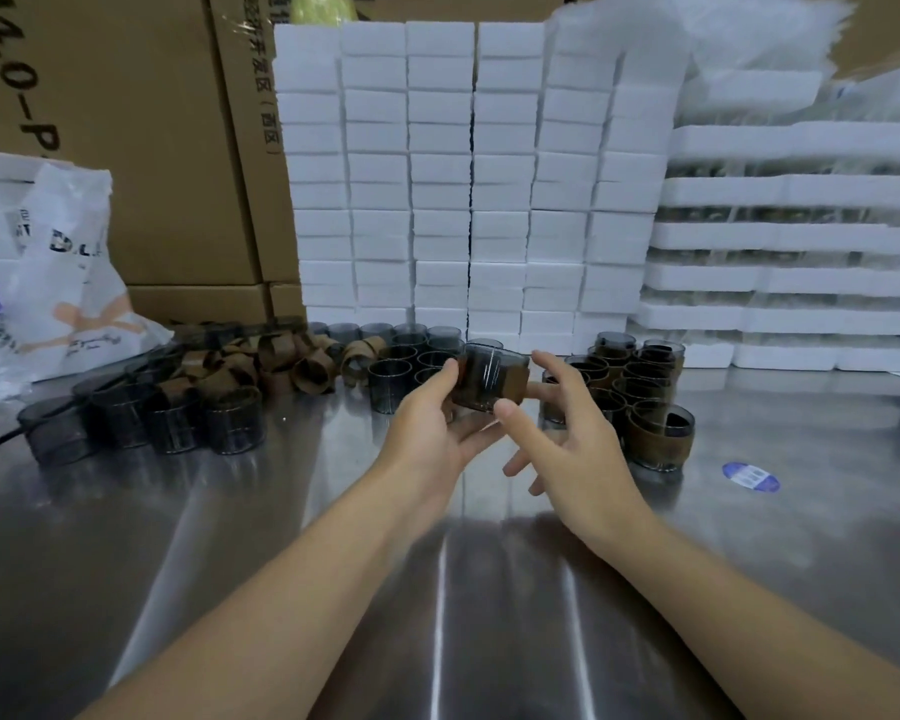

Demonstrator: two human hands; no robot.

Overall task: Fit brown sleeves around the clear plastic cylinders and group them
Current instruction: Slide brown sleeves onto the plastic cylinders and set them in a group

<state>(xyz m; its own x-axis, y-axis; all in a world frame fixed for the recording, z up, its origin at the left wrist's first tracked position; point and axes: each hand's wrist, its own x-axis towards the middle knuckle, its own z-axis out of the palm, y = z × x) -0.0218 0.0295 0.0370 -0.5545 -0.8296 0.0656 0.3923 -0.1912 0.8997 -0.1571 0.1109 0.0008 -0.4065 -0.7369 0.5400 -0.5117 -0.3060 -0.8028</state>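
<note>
**Sleeved cylinder held over the steel surface**

Head view: the left hand [432,423] holds a clear cylinder [492,368] tilted just above the surface [281,537]. Its grip is closed round the piece, thumb on the left wall and curled fingers underneath. A brown sleeve [513,394] wraps the lower part of this cylinder.

The right hand [567,423] is at the cylinder's right side with its grip spread. The thumb tip touches the sleeve's lower edge and the other fingers are extended and apart. Whether they press the far wall cannot be told.

Just beyond the right hand stands a tight group of sleeved cylinders [640,397], upright and touching one another. Behind the left hand is a cluster of bare cylinders [411,356]. To their left lies a loose pile of brown sleeves [281,361], and further left a second batch of bare cylinders [178,418].

A wall of white foam blocks [463,174] rises at the back, with stacked foam trays [801,252] to its right. Cardboard boxes [126,122] stand to the left, with a white plastic bag [74,262] in front of them. A blue sticker [751,476] lies on the surface near the sleeved group.
</note>
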